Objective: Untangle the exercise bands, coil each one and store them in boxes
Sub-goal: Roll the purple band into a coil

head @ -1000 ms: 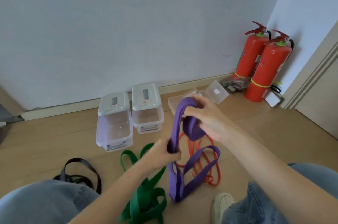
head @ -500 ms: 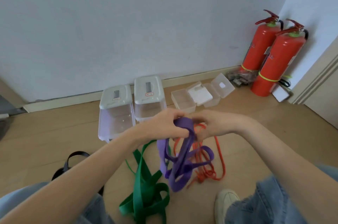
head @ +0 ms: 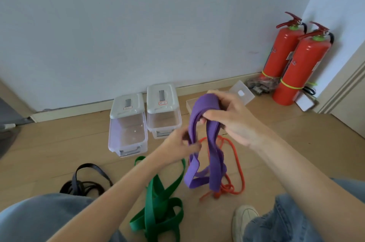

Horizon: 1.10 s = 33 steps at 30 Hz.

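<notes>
- knees in blue jeans (head: 39, 220) fill the bottom corners, and a white shoe (head: 244, 220) sits on the wood floor (head: 49, 152) by the right leg.
- a green band (head: 158, 208) lies in a loose tangle on the floor between the legs, one strand running up under the left forearm.
- a black band (head: 85, 180) lies in a heap to the left, just beyond the left knee.
- an orange band (head: 235, 170), thin and cord-like, lies looped on the floor behind and below the purple one.
- the purple band (head: 205, 143) hangs in the air in several folds, its low loops dangling near the orange band; whether they touch the floor cannot be told.
- the left hand (head: 181, 145) pinches a strand of the purple band lower down, fingers curled round it.
- the right hand (head: 231, 115) is higher, the band's top fold draped over its fingers and the thumb closed on the strands.
- two clear boxes with grey lids stand side by side beyond the hands: a left box (head: 128, 123) nearer, a right box (head: 163, 111) just beside it.
- a small open box (head: 242, 93) lies further right, partly hidden by the right hand, its lid flipped back.
- two red extinguishers (head: 296, 64) stand in the corner against the wall (head: 138, 24).
</notes>
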Each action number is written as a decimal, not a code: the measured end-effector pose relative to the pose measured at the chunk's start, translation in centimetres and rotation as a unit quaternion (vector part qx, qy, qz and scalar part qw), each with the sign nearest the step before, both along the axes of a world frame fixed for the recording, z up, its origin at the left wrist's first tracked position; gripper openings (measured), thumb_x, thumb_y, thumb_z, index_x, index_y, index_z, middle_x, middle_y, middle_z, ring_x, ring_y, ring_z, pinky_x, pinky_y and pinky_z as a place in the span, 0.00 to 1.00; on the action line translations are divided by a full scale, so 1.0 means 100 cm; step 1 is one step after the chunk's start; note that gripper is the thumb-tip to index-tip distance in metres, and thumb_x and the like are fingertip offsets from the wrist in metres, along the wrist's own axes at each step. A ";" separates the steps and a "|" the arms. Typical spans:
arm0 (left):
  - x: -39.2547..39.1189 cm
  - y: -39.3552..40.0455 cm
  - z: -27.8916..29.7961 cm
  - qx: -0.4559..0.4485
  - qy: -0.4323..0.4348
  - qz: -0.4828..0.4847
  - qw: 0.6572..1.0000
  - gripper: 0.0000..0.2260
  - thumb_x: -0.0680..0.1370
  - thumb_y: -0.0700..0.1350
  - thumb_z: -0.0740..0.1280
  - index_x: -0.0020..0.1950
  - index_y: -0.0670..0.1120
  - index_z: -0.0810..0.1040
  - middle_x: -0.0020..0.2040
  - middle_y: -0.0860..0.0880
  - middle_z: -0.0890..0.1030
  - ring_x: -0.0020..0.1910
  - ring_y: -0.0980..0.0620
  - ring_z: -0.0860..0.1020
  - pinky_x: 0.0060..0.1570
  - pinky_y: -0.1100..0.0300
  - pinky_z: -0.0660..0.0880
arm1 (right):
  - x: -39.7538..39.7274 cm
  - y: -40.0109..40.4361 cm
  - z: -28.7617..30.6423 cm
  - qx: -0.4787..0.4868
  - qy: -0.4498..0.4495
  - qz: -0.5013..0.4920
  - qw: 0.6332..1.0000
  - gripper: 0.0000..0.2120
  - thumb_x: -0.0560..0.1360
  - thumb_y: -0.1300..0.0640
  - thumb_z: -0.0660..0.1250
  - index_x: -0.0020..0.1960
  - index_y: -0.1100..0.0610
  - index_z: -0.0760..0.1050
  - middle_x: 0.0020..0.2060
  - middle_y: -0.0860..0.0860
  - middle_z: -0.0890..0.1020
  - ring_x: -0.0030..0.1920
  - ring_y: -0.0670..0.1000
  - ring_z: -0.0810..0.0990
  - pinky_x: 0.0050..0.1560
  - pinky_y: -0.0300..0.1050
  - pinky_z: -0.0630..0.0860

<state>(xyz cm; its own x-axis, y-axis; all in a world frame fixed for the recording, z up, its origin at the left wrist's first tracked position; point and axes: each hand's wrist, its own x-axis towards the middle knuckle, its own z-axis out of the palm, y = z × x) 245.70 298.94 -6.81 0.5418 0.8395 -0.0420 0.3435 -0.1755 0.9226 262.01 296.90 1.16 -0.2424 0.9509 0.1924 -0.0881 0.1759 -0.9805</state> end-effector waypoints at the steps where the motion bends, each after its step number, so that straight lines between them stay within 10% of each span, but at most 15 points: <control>1: 0.000 -0.003 -0.014 0.004 0.074 -0.019 0.997 0.11 0.71 0.41 0.70 0.42 0.54 0.71 0.38 0.58 0.77 0.41 0.57 0.77 0.40 0.71 0.72 | 0.001 -0.001 0.002 -0.006 0.036 -0.006 0.999 0.13 0.65 0.69 0.63 0.35 0.53 0.80 0.28 0.49 0.80 0.30 0.46 0.79 0.36 0.37 0.76; 5: -0.012 -0.004 -0.008 -0.023 0.111 -0.028 0.993 0.08 0.73 0.39 0.69 0.43 0.50 0.72 0.37 0.56 0.78 0.35 0.63 0.77 0.36 0.71 0.73 | 0.012 0.000 0.003 -0.014 -0.037 -0.103 0.994 0.12 0.71 0.74 0.61 0.41 0.59 0.77 0.30 0.52 0.80 0.34 0.49 0.80 0.41 0.41 0.76; 8: -0.032 0.006 0.044 -0.049 -0.080 0.063 0.994 0.07 0.73 0.35 0.67 0.41 0.45 0.71 0.26 0.55 0.74 0.27 0.57 0.74 0.33 0.63 0.75 | 0.031 0.001 0.013 0.030 -0.169 -0.188 0.967 0.11 0.70 0.71 0.62 0.38 0.56 0.75 0.28 0.52 0.80 0.36 0.50 0.79 0.43 0.45 0.75; 12: -0.047 0.010 0.118 -0.125 -0.329 -0.031 0.935 0.07 0.70 0.34 0.64 0.42 0.45 0.69 0.27 0.54 0.67 0.25 0.55 0.67 0.35 0.62 0.74 | 0.049 -0.004 0.030 0.035 -0.049 -0.134 0.989 0.13 0.68 0.67 0.60 0.27 0.56 0.67 0.22 0.50 0.71 0.27 0.51 0.74 0.38 0.45 0.76; 16: -0.041 -0.002 0.121 0.019 -0.040 -0.046 0.998 0.08 0.71 0.31 0.64 0.40 0.43 0.70 0.28 0.50 0.71 0.28 0.54 0.72 0.33 0.61 0.74 | 0.049 -0.012 0.017 -0.105 -0.198 0.025 0.974 0.05 0.71 0.64 0.67 0.37 0.60 0.75 0.29 0.54 0.77 0.35 0.55 0.79 0.47 0.53 0.78; 19: -0.038 -0.010 0.099 -0.037 0.048 -0.107 0.992 0.03 0.71 0.33 0.62 0.42 0.38 0.69 0.29 0.47 0.68 0.26 0.53 0.68 0.29 0.62 0.68 | 0.046 -0.015 -0.003 -0.172 -0.510 0.112 0.836 0.26 0.69 0.53 0.74 0.63 0.59 0.72 0.58 0.51 0.78 0.59 0.51 0.76 0.61 0.43 0.70; 22: -0.029 -0.014 0.083 -0.052 0.144 -0.177 0.972 0.02 0.71 0.34 0.63 0.41 0.40 0.71 0.30 0.45 0.69 0.27 0.51 0.68 0.27 0.65 0.66 | 0.021 -0.020 -0.013 -0.171 -0.438 0.158 0.868 0.40 0.66 0.52 0.76 0.73 0.51 0.59 0.69 0.45 0.69 0.67 0.43 0.69 0.65 0.39 0.67; 27: -0.026 -0.009 0.070 -0.015 0.174 -0.147 0.974 0.05 0.70 0.39 0.66 0.43 0.39 0.76 0.31 0.44 0.74 0.28 0.51 0.71 0.27 0.65 0.68 | -0.009 -0.020 -0.026 -0.116 -0.363 0.194 0.904 0.21 0.70 0.58 0.73 0.61 0.57 0.73 0.56 0.53 0.80 0.57 0.51 0.77 0.60 0.46 0.73; 33: -0.037 -0.009 0.029 0.014 0.133 -0.060 0.989 0.10 0.66 0.45 0.67 0.45 0.43 0.76 0.40 0.42 0.80 0.39 0.46 0.78 0.45 0.49 0.75 | -0.022 -0.009 -0.016 -0.047 -0.209 -0.006 0.977 0.07 0.62 0.63 0.72 0.32 0.53 0.77 0.28 0.50 0.75 0.32 0.49 0.73 0.35 0.43 0.68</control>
